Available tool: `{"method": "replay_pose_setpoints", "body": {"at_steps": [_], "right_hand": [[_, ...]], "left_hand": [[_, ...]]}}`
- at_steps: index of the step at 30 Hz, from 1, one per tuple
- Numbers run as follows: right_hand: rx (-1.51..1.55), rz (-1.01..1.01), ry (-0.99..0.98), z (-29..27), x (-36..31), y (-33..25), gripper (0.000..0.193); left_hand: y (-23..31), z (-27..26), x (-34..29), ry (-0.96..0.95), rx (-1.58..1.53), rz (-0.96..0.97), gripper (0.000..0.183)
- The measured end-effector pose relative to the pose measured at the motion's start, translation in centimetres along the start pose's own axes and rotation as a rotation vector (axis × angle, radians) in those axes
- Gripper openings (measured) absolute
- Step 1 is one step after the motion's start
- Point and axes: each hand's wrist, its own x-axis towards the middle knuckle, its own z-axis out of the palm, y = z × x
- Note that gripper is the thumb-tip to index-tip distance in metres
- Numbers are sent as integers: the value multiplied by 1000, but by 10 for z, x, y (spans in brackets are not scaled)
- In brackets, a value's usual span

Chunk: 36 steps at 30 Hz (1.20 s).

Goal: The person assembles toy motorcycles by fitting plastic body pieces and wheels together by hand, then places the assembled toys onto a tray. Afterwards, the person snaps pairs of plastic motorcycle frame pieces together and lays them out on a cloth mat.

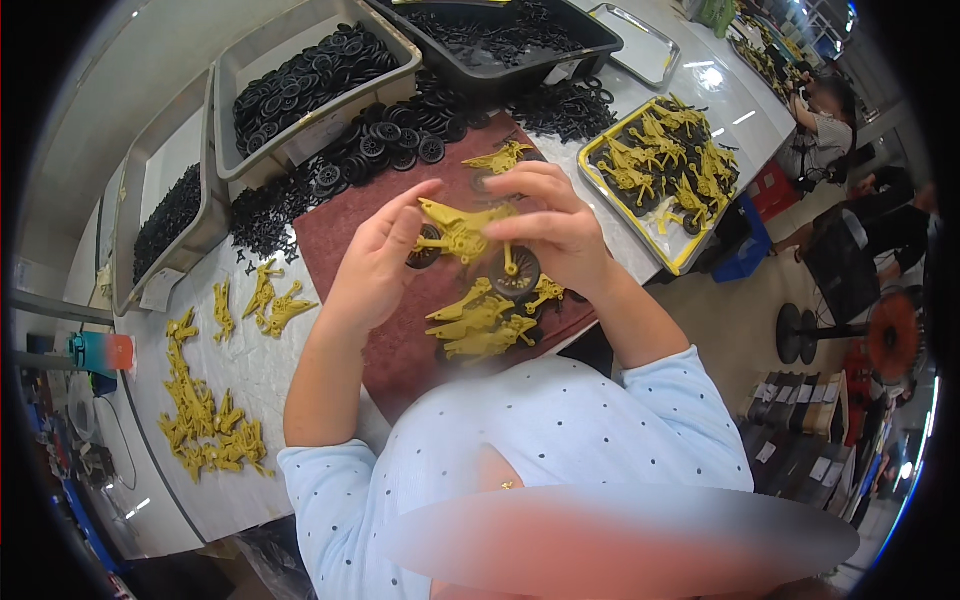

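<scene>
Between my two hands is a yellow toy motorcycle (463,234) with black spoked wheels, held above a dark red cloth (345,225). My left hand (378,255) grips it around the wheel at its left end. The fingers of my right hand (555,222) close on its right side, above the other wheel (515,270). Just below on the cloth lie several more yellow motorcycle pieces (475,322), partly with black parts. Another yellow piece (500,157) rests at the cloth's far edge, behind my right fingers.
Loose black wheels (370,145) heap beyond the cloth, before a grey bin of wheels (318,85). A black bin (590,38) stands far back. Yellow bodies (205,420) lie at left. On the right, a yellow-rimmed tray (655,250) holds assembled motorcycles. A person (825,130) sits farther right.
</scene>
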Motion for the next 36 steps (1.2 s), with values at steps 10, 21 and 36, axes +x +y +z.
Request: {"method": "replay_pose_setpoints", "body": {"at_steps": [10,21,36], "right_hand": [[496,738,131,-2,-22,-2,39],[144,550,38,5,-22,-15,37],[408,863,78,8,-26,-13,33]], "left_hand": [[-17,15,-1,221,456,456,19],[-27,20,5,155,879,646,31],[-27,9,8,144,735,385,27]]}}
